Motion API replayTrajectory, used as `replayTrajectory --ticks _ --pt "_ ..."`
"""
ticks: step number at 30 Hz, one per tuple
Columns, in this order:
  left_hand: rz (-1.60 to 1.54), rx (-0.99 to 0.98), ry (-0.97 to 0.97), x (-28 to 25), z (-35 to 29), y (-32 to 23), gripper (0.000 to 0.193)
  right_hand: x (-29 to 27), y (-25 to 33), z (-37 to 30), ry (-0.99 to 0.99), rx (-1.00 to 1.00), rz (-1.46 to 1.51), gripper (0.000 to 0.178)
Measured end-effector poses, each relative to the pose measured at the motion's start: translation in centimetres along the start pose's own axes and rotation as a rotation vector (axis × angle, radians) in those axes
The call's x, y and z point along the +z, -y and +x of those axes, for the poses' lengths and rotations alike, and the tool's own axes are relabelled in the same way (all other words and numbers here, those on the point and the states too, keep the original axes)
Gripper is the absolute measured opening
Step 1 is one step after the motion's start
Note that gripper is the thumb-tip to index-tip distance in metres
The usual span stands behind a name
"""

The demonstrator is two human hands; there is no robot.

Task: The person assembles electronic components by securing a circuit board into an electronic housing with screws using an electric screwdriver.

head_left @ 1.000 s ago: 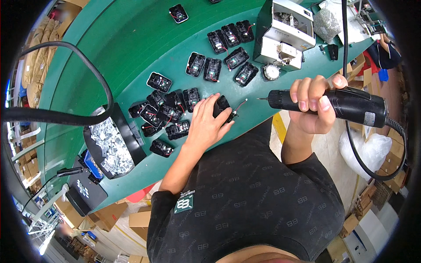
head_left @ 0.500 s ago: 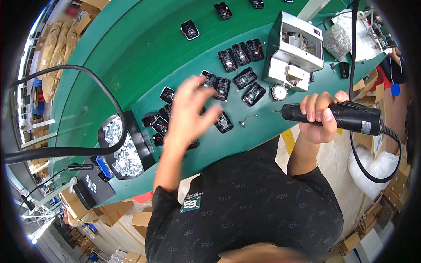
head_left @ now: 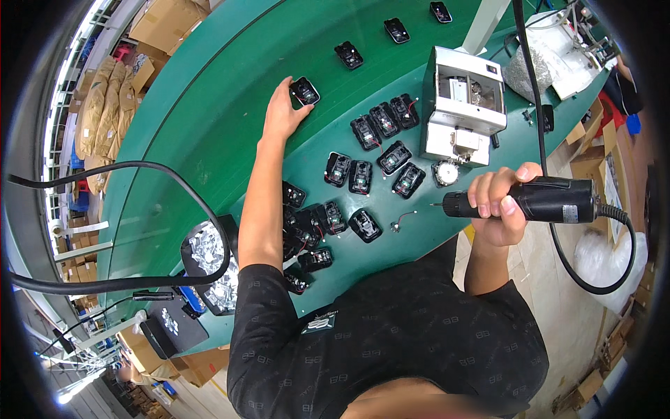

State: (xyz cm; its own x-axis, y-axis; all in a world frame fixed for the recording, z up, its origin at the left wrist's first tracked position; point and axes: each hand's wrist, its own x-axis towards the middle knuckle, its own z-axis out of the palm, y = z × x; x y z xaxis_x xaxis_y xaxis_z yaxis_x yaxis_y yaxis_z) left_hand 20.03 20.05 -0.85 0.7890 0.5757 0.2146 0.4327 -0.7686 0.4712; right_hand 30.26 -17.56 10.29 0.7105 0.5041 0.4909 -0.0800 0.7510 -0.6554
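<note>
My left hand (head_left: 283, 110) is stretched far across the green table (head_left: 209, 105), its fingers resting on a small black device housing (head_left: 305, 91). My right hand (head_left: 501, 206) grips a black corded electric screwdriver (head_left: 537, 201), held level above the table's near edge with its bit pointing left. Several more black housings lie between my arms, one (head_left: 365, 225) close to the bit, and a cluster (head_left: 307, 234) sits beside my left forearm. A small loose metal part (head_left: 402, 223) lies near the screwdriver tip.
A white box-shaped machine (head_left: 462, 105) stands on the table right of centre. A black tray of silvery metal parts (head_left: 209, 265) sits at the near left. Thick black cable (head_left: 139, 279) loops across the left. Cardboard boxes (head_left: 167, 21) and sacks (head_left: 98, 105) lie beyond the table.
My left hand left the housing near the table edge and reached far forward to touch a housing farther away. The right hand kept the screwdriver roughly in place.
</note>
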Motion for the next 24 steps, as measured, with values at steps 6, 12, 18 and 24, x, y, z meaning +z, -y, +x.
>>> replayTrajectory --ticks 6,12,18,24 --pt "0.068 0.041 -0.12 -1.6 -3.0 -1.5 0.068 0.5 -0.7 0.4 0.038 0.032 0.069 0.037" --pt "-0.507 0.142 -0.243 -6.7 -12.0 -10.1 0.067 0.9 -0.6 1.4 0.149 0.033 0.185 0.038" --pt "-1.047 0.15 -0.269 -7.2 -21.9 -16.0 0.09 2.5 0.0 1.7 0.238 0.073 0.258 0.039" --pt "-1.598 0.162 0.293 -7.0 -27.0 -16.8 0.092 3.3 0.2 0.7 0.225 0.07 0.22 0.037"
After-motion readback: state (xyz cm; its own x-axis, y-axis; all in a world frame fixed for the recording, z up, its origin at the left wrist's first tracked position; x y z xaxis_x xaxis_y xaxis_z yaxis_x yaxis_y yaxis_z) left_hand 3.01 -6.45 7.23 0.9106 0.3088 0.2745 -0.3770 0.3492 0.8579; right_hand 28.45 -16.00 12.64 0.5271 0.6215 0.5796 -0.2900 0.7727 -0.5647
